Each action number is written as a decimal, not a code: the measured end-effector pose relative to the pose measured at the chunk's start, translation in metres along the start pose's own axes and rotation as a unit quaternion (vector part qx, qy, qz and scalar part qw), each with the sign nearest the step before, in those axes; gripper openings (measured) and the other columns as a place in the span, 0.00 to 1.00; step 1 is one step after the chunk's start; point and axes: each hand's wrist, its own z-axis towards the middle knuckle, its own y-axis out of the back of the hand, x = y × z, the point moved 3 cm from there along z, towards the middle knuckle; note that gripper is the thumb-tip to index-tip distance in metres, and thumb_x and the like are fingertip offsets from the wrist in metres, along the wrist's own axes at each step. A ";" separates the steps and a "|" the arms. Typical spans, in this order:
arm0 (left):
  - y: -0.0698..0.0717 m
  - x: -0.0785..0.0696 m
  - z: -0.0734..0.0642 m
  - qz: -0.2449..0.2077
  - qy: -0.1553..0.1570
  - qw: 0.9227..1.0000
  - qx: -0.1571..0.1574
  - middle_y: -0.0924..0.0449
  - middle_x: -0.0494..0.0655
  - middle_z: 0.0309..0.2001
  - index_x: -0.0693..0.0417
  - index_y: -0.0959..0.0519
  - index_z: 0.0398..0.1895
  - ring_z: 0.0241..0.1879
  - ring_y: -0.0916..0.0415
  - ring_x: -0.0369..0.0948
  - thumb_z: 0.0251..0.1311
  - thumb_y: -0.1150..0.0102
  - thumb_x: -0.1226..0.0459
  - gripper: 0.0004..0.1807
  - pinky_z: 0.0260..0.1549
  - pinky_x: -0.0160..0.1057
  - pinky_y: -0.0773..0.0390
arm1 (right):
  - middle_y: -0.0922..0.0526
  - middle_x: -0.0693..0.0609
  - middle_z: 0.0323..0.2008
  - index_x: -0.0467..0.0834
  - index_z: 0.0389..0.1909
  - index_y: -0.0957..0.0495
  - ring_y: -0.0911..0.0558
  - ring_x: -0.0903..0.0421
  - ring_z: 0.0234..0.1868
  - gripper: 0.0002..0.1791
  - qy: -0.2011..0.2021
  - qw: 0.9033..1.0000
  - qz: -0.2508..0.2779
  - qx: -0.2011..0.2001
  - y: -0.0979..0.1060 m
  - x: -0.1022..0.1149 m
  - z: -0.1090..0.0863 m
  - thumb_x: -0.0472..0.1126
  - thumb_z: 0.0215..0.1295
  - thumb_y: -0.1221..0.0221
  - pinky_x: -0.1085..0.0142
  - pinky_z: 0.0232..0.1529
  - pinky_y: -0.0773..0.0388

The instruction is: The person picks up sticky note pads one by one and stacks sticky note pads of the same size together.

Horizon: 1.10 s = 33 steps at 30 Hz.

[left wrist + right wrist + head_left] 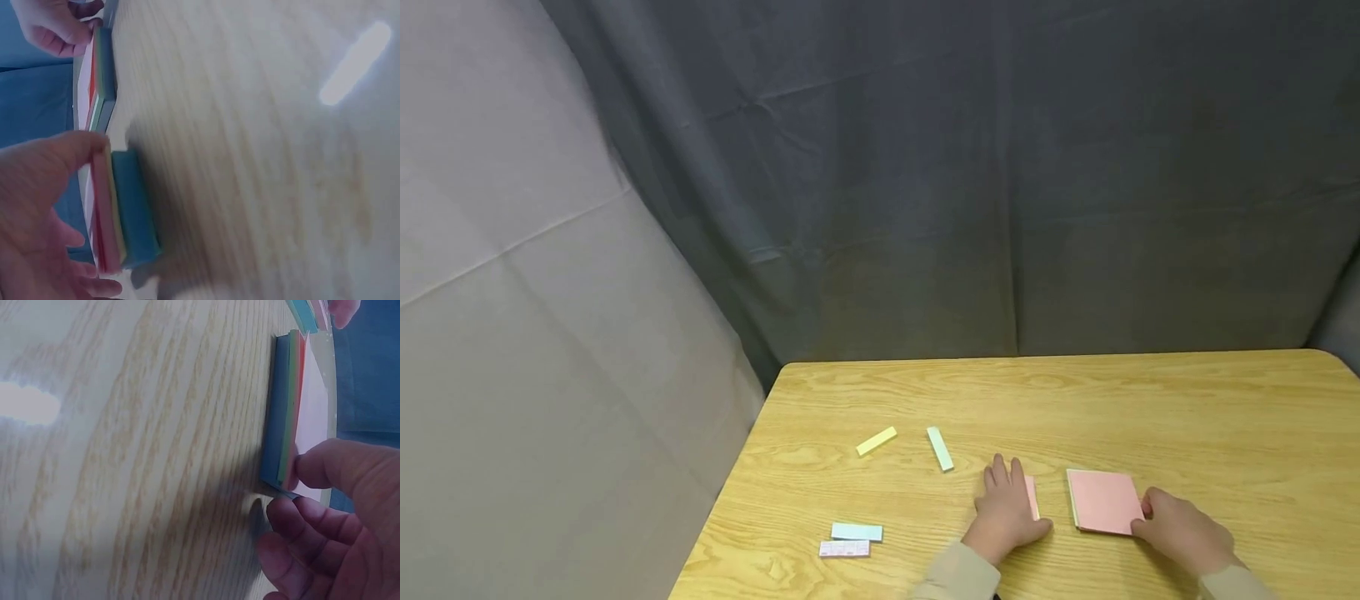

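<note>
My left hand [1003,508] spans a small stack of sticky notes [1032,496], mostly hidden beneath it in the head view. The left wrist view shows this stack's pink, yellow and teal layers [136,212], with the thumb at one end and the fingers toward the other. To the right, my right hand [1187,532] pinches the near right corner of a larger square stack of sticky notes [1105,502], pink on top. Its thumb lies on the top sheet, its fingers at the side. Red, green and blue layers [275,419] show along its edge.
Left of the hands lie a yellow strip pad [876,442] and a pale green one [940,449]. Nearer the front left, a light blue strip pad [857,532] sits beside a patterned white and pink one [845,548]. A dark curtain [887,208] hangs behind the wooden table [1225,417].
</note>
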 end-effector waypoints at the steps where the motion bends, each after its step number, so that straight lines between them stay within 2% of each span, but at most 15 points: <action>1: -0.001 -0.002 0.000 -0.008 0.003 1.000 -0.003 0.52 0.49 0.65 0.49 0.47 0.66 0.62 0.48 0.47 0.42 0.37 0.43 0.48 0.38 0.49 0.26 | 0.32 0.52 0.21 0.40 0.27 0.33 0.32 0.54 0.24 0.14 0.001 1.000 0.000 0.001 0.000 0.000 0.000 0.46 0.51 0.43 0.56 0.25 0.37; 9: -0.004 -0.008 -0.001 -0.048 0.016 0.999 -0.018 0.51 0.54 0.63 0.54 0.44 0.64 0.57 0.44 0.51 0.38 0.32 0.56 0.47 0.33 0.43 0.23 | 0.32 0.53 0.20 0.40 0.27 0.33 0.32 0.54 0.24 0.13 -0.003 1.000 0.002 0.008 0.001 -0.001 0.001 0.46 0.51 0.43 0.57 0.25 0.37; 13: -0.002 -0.011 -0.004 -0.065 0.031 0.997 -0.028 0.49 0.56 0.62 0.56 0.42 0.62 0.56 0.43 0.53 0.37 0.32 0.59 0.45 0.34 0.43 0.23 | 0.31 0.53 0.21 0.40 0.29 0.32 0.32 0.54 0.24 0.14 -0.003 1.000 0.003 0.012 -0.001 -0.003 0.004 0.46 0.52 0.43 0.57 0.25 0.37; 19: -0.003 -0.005 -0.005 -0.098 0.039 0.994 -0.033 0.50 0.56 0.62 0.57 0.43 0.63 0.57 0.42 0.52 0.43 0.34 0.53 0.44 0.35 0.42 0.23 | 0.31 0.53 0.21 0.39 0.28 0.32 0.32 0.54 0.24 0.14 0.000 1.000 0.000 0.007 0.000 -0.002 0.003 0.46 0.51 0.44 0.57 0.25 0.36; 24: -0.001 0.005 -0.005 -0.094 0.029 0.995 -0.025 0.48 0.54 0.63 0.55 0.44 0.64 0.58 0.42 0.49 0.43 0.38 0.42 0.48 0.40 0.44 0.25 | 0.31 0.52 0.21 0.39 0.27 0.33 0.32 0.53 0.25 0.13 0.001 1.000 0.000 0.000 0.004 0.002 -0.001 0.45 0.51 0.44 0.55 0.25 0.36; 28: 0.002 0.013 -0.006 -0.092 0.009 0.995 -0.034 0.42 0.52 0.60 0.55 0.41 0.63 0.56 0.38 0.48 0.42 0.41 0.38 0.48 0.44 0.44 0.28 | 0.29 0.51 0.23 0.39 0.29 0.32 0.31 0.53 0.25 0.14 0.003 1.000 0.002 0.002 0.003 0.001 0.000 0.46 0.51 0.44 0.53 0.26 0.35; 33: 0.010 0.022 -0.008 -0.095 -0.012 0.993 -0.061 0.31 0.50 0.49 0.57 0.35 0.58 0.46 0.29 0.45 0.51 0.46 0.42 0.37 0.38 0.40 0.26 | 0.28 0.51 0.23 0.39 0.30 0.32 0.31 0.54 0.25 0.14 0.004 1.000 0.003 0.004 0.001 0.000 0.000 0.46 0.51 0.44 0.54 0.25 0.35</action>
